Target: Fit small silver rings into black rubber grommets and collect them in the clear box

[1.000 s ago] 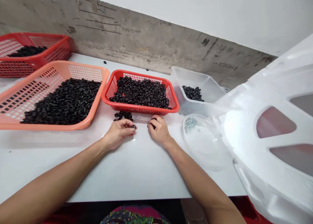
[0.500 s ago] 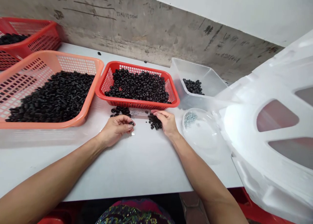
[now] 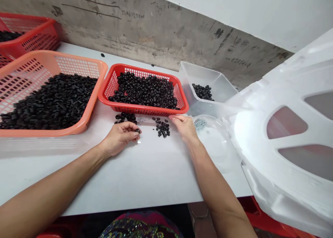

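Observation:
Thumb and fingers of my left hand [image 3: 120,136] pinch a small black ring-shaped part [image 3: 137,130] just above the white table. Behind that hand lies a little group of black rings [image 3: 126,117]. To the right, my right hand [image 3: 185,127] has its fingertips together by the front rim of the red basket [image 3: 145,109]; whether anything is between them is hidden. Loose small black pieces [image 3: 163,128] lie on the table between the hands. The red basket holds many round black parts with holes [image 3: 145,90].
An orange basket [image 3: 85,123] full of black pieces stands left, with another red basket [image 3: 39,35] behind it. On the right are a clear bin [image 3: 221,82] with black parts, a clear round dish [image 3: 212,141] with tiny metal pieces [image 3: 200,124], and a large white plastic frame [image 3: 249,130].
My right hand has moved right, off the small black pieces, to the basket's front right rim. My left hand keeps its pinch on the ring-shaped part. The view has shifted slightly.

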